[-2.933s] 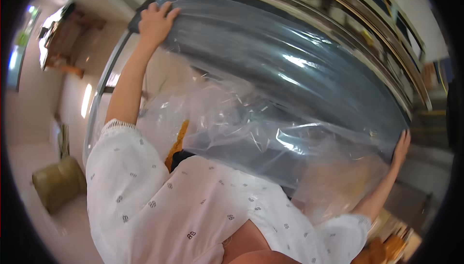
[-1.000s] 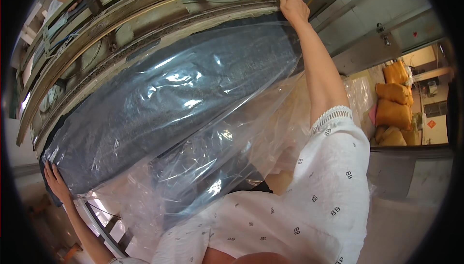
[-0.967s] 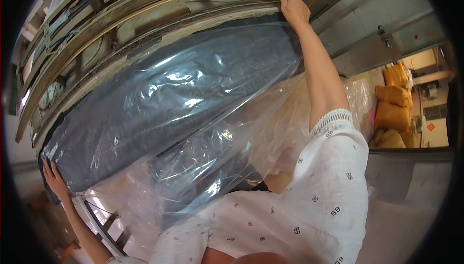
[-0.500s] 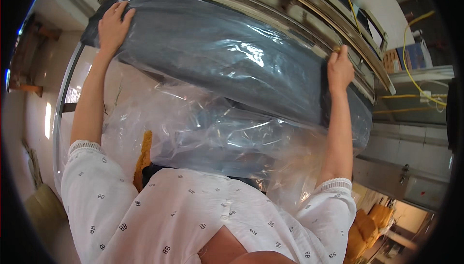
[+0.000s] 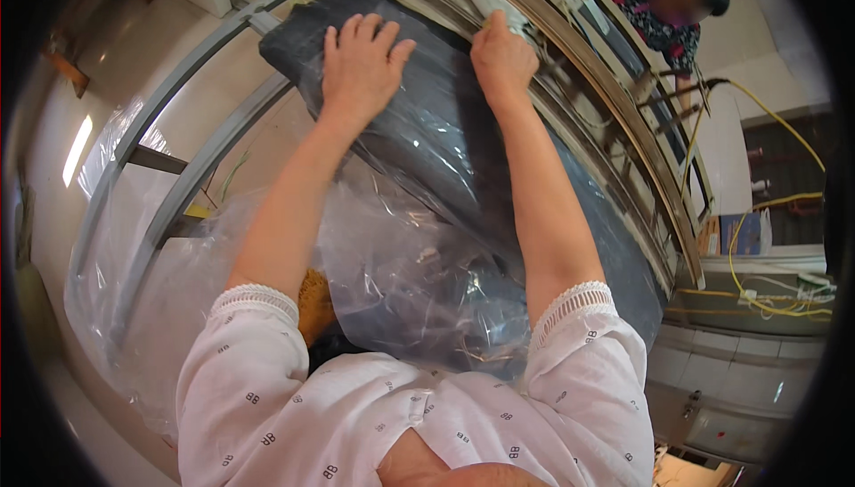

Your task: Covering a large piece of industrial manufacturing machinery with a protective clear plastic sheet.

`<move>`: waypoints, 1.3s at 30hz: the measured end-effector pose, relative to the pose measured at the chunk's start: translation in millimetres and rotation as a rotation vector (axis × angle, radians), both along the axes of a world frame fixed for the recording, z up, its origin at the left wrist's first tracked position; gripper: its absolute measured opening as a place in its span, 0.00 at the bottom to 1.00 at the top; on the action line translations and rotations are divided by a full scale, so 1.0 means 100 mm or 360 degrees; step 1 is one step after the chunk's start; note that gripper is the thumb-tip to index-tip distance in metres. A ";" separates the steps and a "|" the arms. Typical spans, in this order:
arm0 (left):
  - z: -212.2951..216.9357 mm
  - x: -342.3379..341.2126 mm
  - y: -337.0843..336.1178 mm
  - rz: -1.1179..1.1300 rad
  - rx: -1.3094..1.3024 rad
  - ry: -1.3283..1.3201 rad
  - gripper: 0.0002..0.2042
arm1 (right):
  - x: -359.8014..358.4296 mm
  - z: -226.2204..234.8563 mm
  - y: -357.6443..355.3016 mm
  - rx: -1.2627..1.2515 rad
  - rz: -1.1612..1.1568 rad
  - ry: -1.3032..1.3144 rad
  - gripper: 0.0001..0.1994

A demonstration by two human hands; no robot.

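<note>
Both hands now sit close together at the upper end of the dark grey bundle (image 5: pixel 427 130), which lies wrapped in clear plastic film (image 5: pixel 401 282) along a curved metal frame (image 5: pixel 191 130). Half a second earlier they were spread wide, one at each end of the bundle. The left hand (image 5: pixel 361 64) lies flat on the plastic-covered top, fingers spread and grip apart, pressing down rather than clamping. The right hand (image 5: pixel 500 57) has come in from the far end and is curled at the bundle's upper edge, against the metal rails (image 5: pixel 614 122); whether its grip is closed on the film or only pressed there cannot be told. Loose film billows below the forearms toward the white patterned sleeves (image 5: pixel 258 371). Another person (image 5: pixel 663 6) stands beyond the rails, near yellow cables (image 5: pixel 757 130).
</note>
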State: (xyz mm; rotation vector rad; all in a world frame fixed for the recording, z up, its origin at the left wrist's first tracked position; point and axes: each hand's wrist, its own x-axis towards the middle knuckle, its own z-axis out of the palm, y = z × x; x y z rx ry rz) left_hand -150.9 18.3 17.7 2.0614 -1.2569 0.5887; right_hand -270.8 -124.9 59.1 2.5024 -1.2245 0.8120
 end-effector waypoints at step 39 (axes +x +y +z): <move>-0.11 0.57 -0.20 -0.0406 0.0521 -0.0102 0.21 | -6.56 -0.10 -0.30 0.0051 -0.1458 -0.0206 0.10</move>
